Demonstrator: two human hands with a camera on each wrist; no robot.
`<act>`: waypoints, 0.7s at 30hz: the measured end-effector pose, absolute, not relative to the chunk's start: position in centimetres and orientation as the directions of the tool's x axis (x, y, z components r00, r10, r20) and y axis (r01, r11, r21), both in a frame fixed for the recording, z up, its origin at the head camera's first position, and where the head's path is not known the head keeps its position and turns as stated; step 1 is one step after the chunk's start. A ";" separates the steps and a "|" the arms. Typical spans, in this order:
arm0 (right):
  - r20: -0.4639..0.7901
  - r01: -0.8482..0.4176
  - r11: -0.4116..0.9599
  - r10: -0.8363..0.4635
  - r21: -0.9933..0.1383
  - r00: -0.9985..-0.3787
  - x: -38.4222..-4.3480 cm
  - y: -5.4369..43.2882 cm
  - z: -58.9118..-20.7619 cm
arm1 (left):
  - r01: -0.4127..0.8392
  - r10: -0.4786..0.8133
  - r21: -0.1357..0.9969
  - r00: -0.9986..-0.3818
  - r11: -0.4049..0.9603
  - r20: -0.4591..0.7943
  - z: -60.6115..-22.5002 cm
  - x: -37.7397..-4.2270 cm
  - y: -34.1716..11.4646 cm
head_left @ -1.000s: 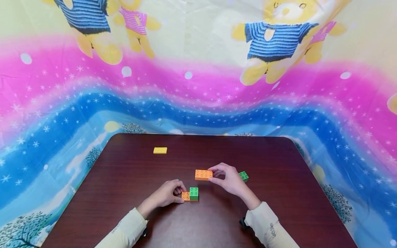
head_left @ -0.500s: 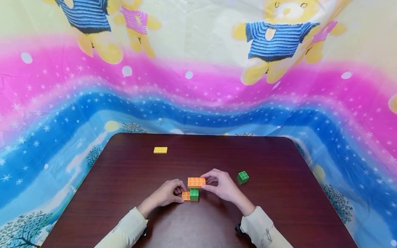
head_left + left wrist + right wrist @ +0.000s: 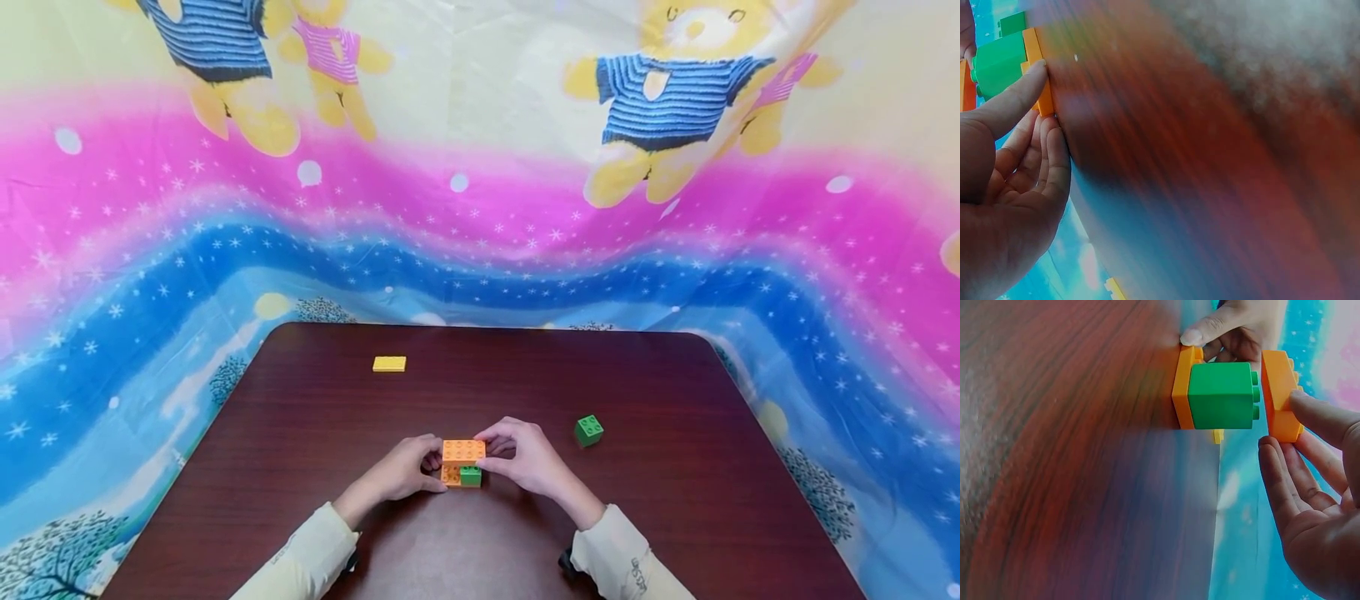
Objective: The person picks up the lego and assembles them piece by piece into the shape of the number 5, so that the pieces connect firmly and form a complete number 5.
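Note:
My left hand (image 3: 393,475) pinches the left end of a flat orange plate (image 3: 1182,394) on the table, between thumb and fingers. A green building block (image 3: 1219,395) stands on the right half of that plate, its studs facing up. Above it, my right hand (image 3: 532,458) pinches the right end of an orange brick (image 3: 463,451) with two rows of studs. In the right wrist view a narrow gap separates this brick from the green block's studs. From the head, the brick covers the back of the plate and part of the green block.
Another green block (image 3: 588,430) lies on the dark wooden table (image 3: 637,375), right of the right hand. Toward the far left is a flat yellow plate (image 3: 389,364). A cloth printed with bears (image 3: 660,96) hangs behind and around the table.
My right hand has brought the orange brick left and nearer, from beyond the green block to over it. The loose green block at right has come into full view. My left hand stays put.

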State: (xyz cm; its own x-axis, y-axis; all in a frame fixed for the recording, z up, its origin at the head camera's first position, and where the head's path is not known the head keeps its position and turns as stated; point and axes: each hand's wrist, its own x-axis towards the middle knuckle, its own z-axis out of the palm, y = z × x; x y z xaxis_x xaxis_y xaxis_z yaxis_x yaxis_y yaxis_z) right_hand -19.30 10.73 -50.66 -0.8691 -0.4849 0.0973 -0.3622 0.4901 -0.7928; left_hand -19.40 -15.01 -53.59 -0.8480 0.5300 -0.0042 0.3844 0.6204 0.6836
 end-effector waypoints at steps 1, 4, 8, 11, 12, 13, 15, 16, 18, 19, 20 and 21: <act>0.098 -0.363 0.492 -0.485 -0.791 -0.869 -19.3 10.7 -50.7 | 0.384 0.529 0.681 -0.849 0.623 -0.005 -53.6 -19.4 -15.0; 0.098 -0.367 0.502 -0.483 -0.783 -0.870 -19.3 10.5 -50.9 | 0.388 0.529 0.678 -0.849 0.624 -0.002 -53.7 -19.4 -15.0; 0.088 -0.363 0.510 -0.486 -0.780 -0.870 -19.2 10.4 -51.0 | 0.386 0.529 0.674 -0.849 0.630 -0.008 -53.7 -19.4 -15.0; 0.079 -0.358 0.511 -0.488 -0.781 -0.869 -19.1 10.3 -51.1 | 0.380 0.525 0.669 -0.851 0.639 -0.018 -53.7 -19.4 -15.0; 0.078 -0.357 0.510 -0.488 -0.782 -0.869 -19.1 10.2 -51.2 | 0.379 0.524 0.667 -0.851 0.641 -0.020 -53.7 -19.4 -15.1; 0.078 -0.355 0.509 -0.487 -0.784 -0.870 -19.1 10.2 -51.2 | 0.378 0.523 0.666 -0.852 0.643 -0.020 -53.7 -19.4 -15.0; 0.080 -0.356 0.507 -0.487 -0.785 -0.870 -19.1 10.1 -51.2 | 0.377 0.521 0.666 -0.853 0.644 -0.021 -53.7 -19.4 -15.0; 0.080 -0.355 0.505 -0.487 -0.787 -0.870 -19.1 10.1 -51.2 | 0.376 0.520 0.666 -0.854 0.644 -0.021 -53.7 -19.4 -15.0; 0.077 -0.353 0.505 -0.487 -0.788 -0.870 -19.1 10.1 -51.2 | 0.374 0.520 0.668 -0.854 0.643 -0.022 -53.7 -19.3 -15.0; 0.075 -0.351 0.506 -0.486 -0.788 -0.871 -19.1 10.1 -51.2 | 0.374 0.520 0.669 -0.854 0.643 -0.022 -53.7 -19.3 -15.0; 0.074 -0.350 0.508 -0.485 -0.787 -0.871 -19.1 10.1 -51.2 | 0.374 0.521 0.669 -0.853 0.642 -0.023 -53.7 -19.3 -15.0; 0.074 -0.350 0.510 -0.485 -0.785 -0.872 -19.1 10.1 -51.2 | 0.374 0.521 0.670 -0.853 0.642 -0.023 -53.7 -19.3 -15.1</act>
